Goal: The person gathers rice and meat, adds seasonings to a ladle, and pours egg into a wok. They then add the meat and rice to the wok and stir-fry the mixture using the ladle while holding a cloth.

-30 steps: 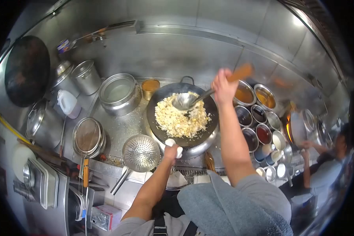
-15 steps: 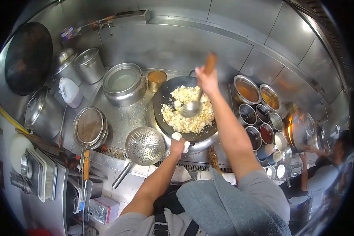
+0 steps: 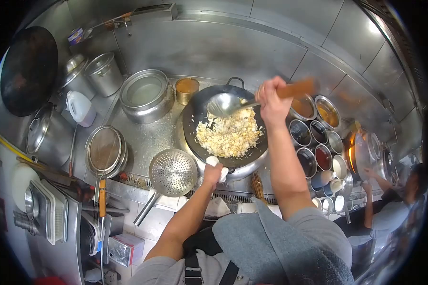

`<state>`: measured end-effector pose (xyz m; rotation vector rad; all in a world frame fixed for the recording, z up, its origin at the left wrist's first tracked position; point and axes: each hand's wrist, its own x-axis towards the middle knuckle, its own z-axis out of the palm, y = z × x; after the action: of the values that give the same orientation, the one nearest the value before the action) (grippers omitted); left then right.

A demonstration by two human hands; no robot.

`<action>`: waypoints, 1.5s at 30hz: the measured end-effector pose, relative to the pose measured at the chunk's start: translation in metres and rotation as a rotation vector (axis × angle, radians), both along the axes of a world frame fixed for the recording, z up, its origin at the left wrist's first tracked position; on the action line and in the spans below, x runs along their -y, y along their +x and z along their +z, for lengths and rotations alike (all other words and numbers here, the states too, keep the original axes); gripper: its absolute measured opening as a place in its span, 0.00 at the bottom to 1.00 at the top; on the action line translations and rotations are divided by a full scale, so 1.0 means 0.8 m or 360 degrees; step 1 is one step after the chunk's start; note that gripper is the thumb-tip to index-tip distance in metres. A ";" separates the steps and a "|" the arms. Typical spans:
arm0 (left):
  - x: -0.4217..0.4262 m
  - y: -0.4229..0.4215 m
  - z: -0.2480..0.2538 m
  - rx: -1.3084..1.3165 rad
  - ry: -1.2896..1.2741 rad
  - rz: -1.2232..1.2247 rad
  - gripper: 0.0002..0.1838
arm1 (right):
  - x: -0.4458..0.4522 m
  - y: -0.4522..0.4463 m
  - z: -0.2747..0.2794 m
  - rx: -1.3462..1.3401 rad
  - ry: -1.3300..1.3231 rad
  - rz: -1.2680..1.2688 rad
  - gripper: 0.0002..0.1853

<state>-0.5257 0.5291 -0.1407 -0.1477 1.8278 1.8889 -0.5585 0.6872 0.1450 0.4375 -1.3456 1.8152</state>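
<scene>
the wok (image 3: pixel 194 121) sits on the counter (image 3: pixel 138 138), food (image 3: pixel 230 135) in it, the ladle (image 3: pixel 225 104) at its far part, the cloth (image 3: pixel 223 175) at its near edge. behind it to the left stand the tin (image 3: pixel 186 96), then the pot (image 3: pixel 150 113). in front to the left lies the skimmer (image 3: pixel 173 172), with the sieve (image 3: pixel 104 148) farther left and the jug (image 3: pixel 81 109) behind the sieve. containers (image 3: pixel 318 132) cluster right of the wok; the brush (image 3: pixel 257 186) lies before it.

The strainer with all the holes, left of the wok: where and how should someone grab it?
Probably by its straight metal handle, coming from the near side with fingers wrapped around it. The strainer's bowl is wide and round, while the narrow handle sticks out towards the near left.
</scene>
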 end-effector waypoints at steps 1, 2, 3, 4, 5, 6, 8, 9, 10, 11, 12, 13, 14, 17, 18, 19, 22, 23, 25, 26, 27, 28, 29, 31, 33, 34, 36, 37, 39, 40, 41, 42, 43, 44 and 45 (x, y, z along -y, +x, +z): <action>0.001 -0.001 0.003 -0.0001 -0.0026 -0.0026 0.17 | -0.005 -0.008 -0.037 -0.0131 0.0161 -0.0051 0.14; 0.001 -0.002 0.004 -0.0006 -0.0049 -0.0048 0.17 | -0.010 -0.026 -0.088 0.0083 0.0249 -0.0222 0.15; 0.002 -0.001 0.002 -0.0011 -0.0045 -0.0047 0.17 | -0.009 -0.043 -0.125 0.0289 0.0335 -0.0391 0.17; 0.001 -0.002 -0.004 -0.0032 -0.0030 -0.0054 0.18 | -0.006 -0.049 -0.129 0.0545 0.0151 -0.0151 0.16; 0.002 -0.004 -0.008 -0.0053 -0.0021 -0.0063 0.18 | -0.016 -0.054 -0.096 0.0700 0.0304 -0.0187 0.16; 0.002 -0.006 -0.009 -0.0061 -0.0016 -0.0063 0.18 | -0.010 -0.041 -0.047 0.0686 0.0341 -0.0355 0.16; 0.003 -0.005 -0.014 -0.0107 -0.0066 -0.0061 0.17 | -0.009 -0.014 0.014 0.0593 0.0257 -0.0561 0.16; 0.005 -0.006 -0.008 -0.0107 -0.0067 -0.0068 0.17 | -0.026 -0.009 0.017 0.0268 0.0155 -0.0312 0.14; 0.008 -0.005 0.004 0.0082 0.0064 -0.0109 0.16 | -0.037 -0.014 0.003 0.0070 0.0058 -0.0195 0.13; 0.011 -0.005 0.011 0.0270 0.0196 -0.0146 0.15 | -0.048 -0.028 -0.025 -0.0129 -0.0037 -0.0073 0.13; 0.013 -0.009 -0.002 0.0359 0.0256 -0.0171 0.14 | -0.054 -0.060 -0.073 0.0010 -0.0122 -0.0280 0.13; 0.013 -0.008 0.000 0.0352 0.0259 -0.0172 0.14 | -0.055 -0.087 -0.108 0.0143 -0.0206 -0.0483 0.13; 0.014 -0.010 0.003 0.0424 0.0236 -0.0240 0.14 | -0.048 -0.084 -0.099 0.0501 -0.0026 -0.0420 0.14; 0.025 -0.016 -0.007 0.0509 0.0234 -0.0372 0.14 | -0.031 -0.077 -0.016 0.0746 0.0250 -0.0572 0.17; 0.027 -0.017 -0.003 0.0563 0.0265 -0.0451 0.15 | -0.027 -0.062 0.003 0.0653 0.0282 -0.0520 0.18; 0.029 -0.020 0.001 0.0617 0.0299 -0.0527 0.15 | -0.027 -0.057 -0.004 0.0653 0.0286 -0.0514 0.18; 0.030 -0.019 0.004 0.0663 0.0298 -0.0555 0.18 | -0.014 -0.040 -0.064 0.0089 0.0134 -0.0243 0.17; 0.029 -0.017 0.000 0.0666 0.0298 -0.0561 0.18 | -0.018 -0.065 -0.113 0.0210 0.0209 -0.0405 0.17; 0.028 -0.023 -0.002 0.0636 0.0184 -0.0612 0.18 | -0.013 -0.076 -0.096 0.0694 0.0125 -0.0111 0.18; 0.028 -0.024 0.000 0.0628 0.0146 -0.0623 0.17 | -0.013 -0.072 -0.062 0.0806 0.0436 -0.0424 0.19; 0.028 -0.023 -0.005 0.0640 0.0137 -0.0628 0.17 | -0.001 -0.048 -0.021 0.0794 0.0398 -0.0348 0.19; 0.027 -0.024 -0.008 0.0637 0.0140 -0.0604 0.17 | 0.002 -0.036 -0.010 0.0580 0.0276 -0.0258 0.18; 0.025 -0.026 -0.011 0.0633 0.0144 -0.0579 0.17 | 0.000 -0.028 -0.006 0.0363 0.0157 -0.0169 0.18; 0.025 -0.029 -0.013 0.0626 0.0135 -0.0609 0.17 | -0.013 -0.045 -0.059 0.0185 -0.0126 0.0012 0.17; 0.027 -0.026 -0.012 0.0597 0.0119 -0.0635 0.17 | -0.021 -0.092 -0.129 0.0389 0.0255 -0.0472 0.17; 0.028 -0.027 -0.011 0.0564 0.0048 -0.0638 0.17 | -0.010 -0.080 -0.099 0.0673 0.0221 -0.0322 0.18; 0.027 -0.029 -0.012 0.0551 0.0007 -0.0604 0.16 | 0.021 -0.036 -0.024 0.0773 0.0443 -0.0349 0.19; 0.027 -0.031 -0.009 0.0553 0.0007 -0.0605 0.16 | 0.033 -0.018 -0.002 0.0747 0.0504 -0.0404 0.20; 0.027 -0.031 -0.005 0.0558 -0.0052 -0.0634 0.16 | 0.039 -0.021 -0.023 0.0725 0.0383 -0.0340 0.20; 0.026 -0.031 -0.008 0.0584 -0.0020 -0.0623 0.15 | 0.041 -0.023 -0.043 0.0701 0.0252 -0.0283 0.20; 0.025 -0.032 -0.010 0.0602 0.0010 -0.0616 0.15 | 0.039 -0.024 -0.065 0.0668 0.0118 -0.0233 0.20; 0.025 -0.031 -0.008 0.0581 -0.0003 -0.0629 0.14 | 0.019 -0.050 -0.097 0.0652 -0.0021 -0.0152 0.20; 0.023 -0.032 -0.007 0.0578 -0.0004 -0.0637 0.14 | 0.009 -0.058 -0.082 0.0649 -0.0023 -0.0160 0.20; 0.024 -0.030 -0.007 0.0580 -0.0009 -0.0635 0.14 | 0.003 -0.059 -0.061 0.0738 0.0095 -0.0335 0.20; 0.025 -0.031 -0.008 0.0582 -0.0014 -0.0633 0.14 | 0.000 -0.051 -0.037 0.0829 0.0214 -0.0510 0.20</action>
<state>-0.5505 0.5090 -0.1472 -0.1133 1.4892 1.4675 -0.5991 0.6874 0.1155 -0.1980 -1.7775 1.6291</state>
